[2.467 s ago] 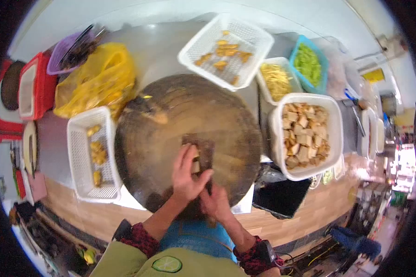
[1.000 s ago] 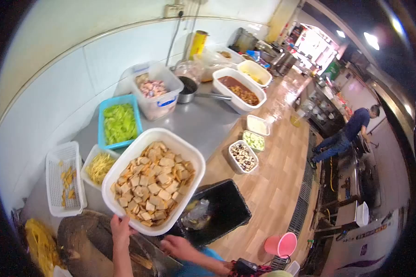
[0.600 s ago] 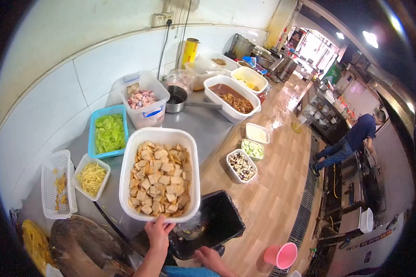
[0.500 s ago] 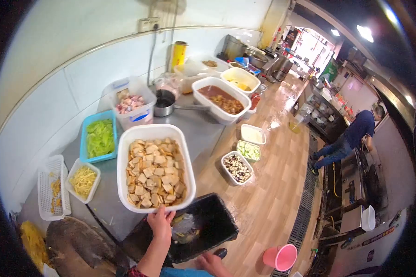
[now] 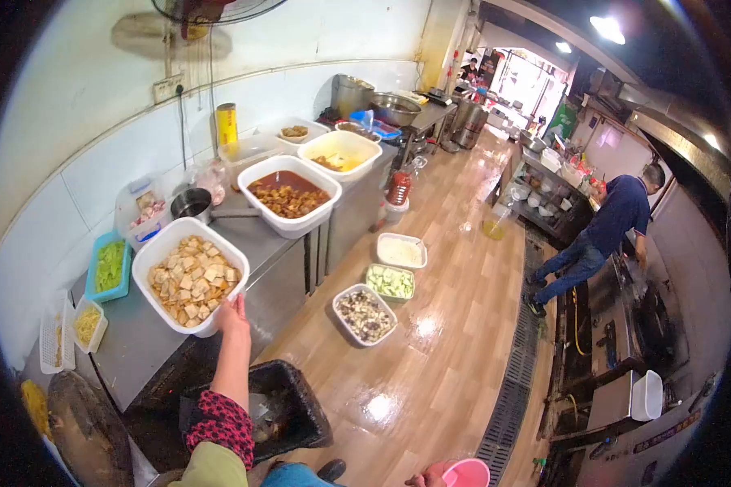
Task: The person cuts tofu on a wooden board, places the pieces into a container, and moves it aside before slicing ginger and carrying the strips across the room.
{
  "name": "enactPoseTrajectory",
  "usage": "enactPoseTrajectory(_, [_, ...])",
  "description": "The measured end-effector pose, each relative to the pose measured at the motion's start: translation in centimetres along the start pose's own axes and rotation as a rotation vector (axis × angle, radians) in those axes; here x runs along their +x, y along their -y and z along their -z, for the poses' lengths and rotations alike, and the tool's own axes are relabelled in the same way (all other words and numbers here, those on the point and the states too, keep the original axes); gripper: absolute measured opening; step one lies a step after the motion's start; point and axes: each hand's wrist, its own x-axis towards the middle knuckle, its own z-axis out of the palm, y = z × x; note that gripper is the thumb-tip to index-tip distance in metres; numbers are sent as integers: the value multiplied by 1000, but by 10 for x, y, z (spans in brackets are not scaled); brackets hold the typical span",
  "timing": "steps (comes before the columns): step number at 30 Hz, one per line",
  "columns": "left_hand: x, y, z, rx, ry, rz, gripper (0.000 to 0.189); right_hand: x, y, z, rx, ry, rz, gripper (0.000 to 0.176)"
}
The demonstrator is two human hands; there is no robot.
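Head view, kitchen line. Our left hand [image 5: 231, 312] reaches forward on an outstretched arm and closes on the near right rim of the white tub [image 5: 159, 235]. The fingers are curled over the edge, and the thumb is hidden from us. The tub is full of tan tofu cubes [image 5: 191, 280] and sits over the near edge of the steel counter [image 5: 134, 349]; whether it rests there or is carried we cannot tell.

Left of the tub is a blue basket of greens [image 5: 94, 272], and farther along the counter a white tub of brown stew [image 5: 291, 226]. Below the arm a black bin [image 5: 292, 406] stands on the wood floor.

Our right hand [image 5: 424, 479] shows only as a sliver at the bottom edge, just beside a pink bucket [image 5: 465, 473] — its opening cannot be read.

At far right another person [image 5: 605, 231] bends over a work station, well apart from us.
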Motion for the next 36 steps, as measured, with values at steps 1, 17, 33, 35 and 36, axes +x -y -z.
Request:
enactPoseTrajectory(1, [1,4,-8,-3,11,-3,31,12,-1,11,-23,-35,5,25])
enactPoseTrajectory(17, [-6,130,2,382,-84,-70,24,337,125,145,5,70,132,25])
enactPoseTrajectory(33, [-93,595,-339,627,569,437,10,678,379,372,91,-318,14,32])
enactPoseTrajectory(35, [-82,622,-364,636,356,425,11,784,375,394,67,-135,60,30])
enactPoseTrajectory(36, [-86,625,-373,637,381,396,10,812,407,391,50,-109,84,23])
